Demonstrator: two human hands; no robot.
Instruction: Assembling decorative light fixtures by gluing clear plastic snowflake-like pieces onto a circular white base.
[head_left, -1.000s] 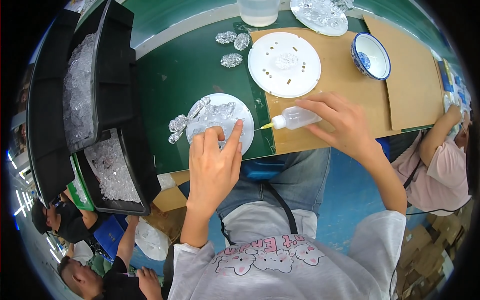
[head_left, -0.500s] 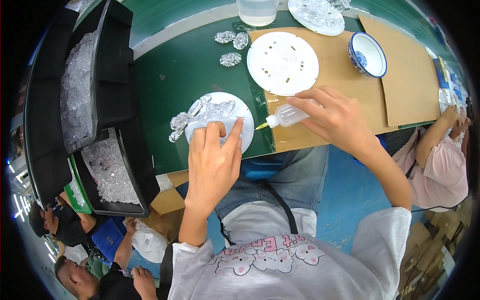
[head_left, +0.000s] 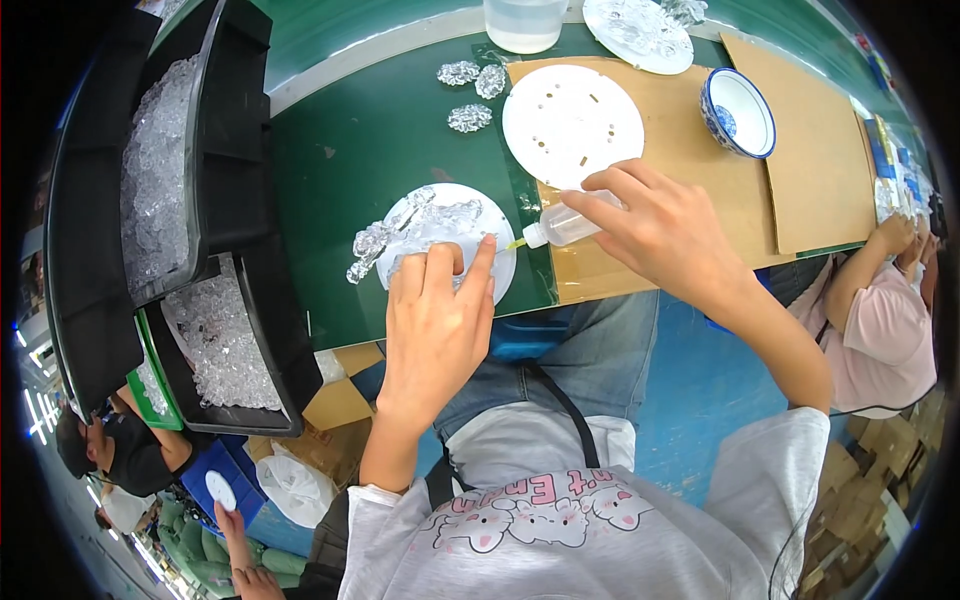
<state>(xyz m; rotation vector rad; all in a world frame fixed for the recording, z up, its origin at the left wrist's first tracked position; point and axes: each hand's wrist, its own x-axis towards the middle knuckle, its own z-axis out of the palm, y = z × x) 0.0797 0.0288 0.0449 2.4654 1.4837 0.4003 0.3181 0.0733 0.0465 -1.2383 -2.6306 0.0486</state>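
My left hand [head_left: 437, 315] rests on a white round disc [head_left: 497, 283], its fingers stretched and apart. The index fingertip touches the disc near its right side. Clear faceted crystal pieces [head_left: 440, 217] lie across the disc; some [head_left: 370, 245] stick out past its left rim. What lies beneath the fingers is hidden. In my right hand [head_left: 668, 228] is a clear squeeze bottle [head_left: 568, 223], tilted on its side, its thin yellowish needle tip at the disc's right edge, close to my left index finger.
Another white disc [head_left: 570, 120] with small slots and holes lies on cardboard [head_left: 690, 200], near a blue-and-white bowl [head_left: 738, 112]. Several clear oval ornaments [head_left: 469, 118] sit farther left. Black bins [head_left: 275, 330] of crystal pieces stand at left. Other people work at both sides.
The bottle's needle tip has moved left, from beside the disc to its right edge. My left hand stays on the disc. At lower left, another person's hand now shows a white disc.
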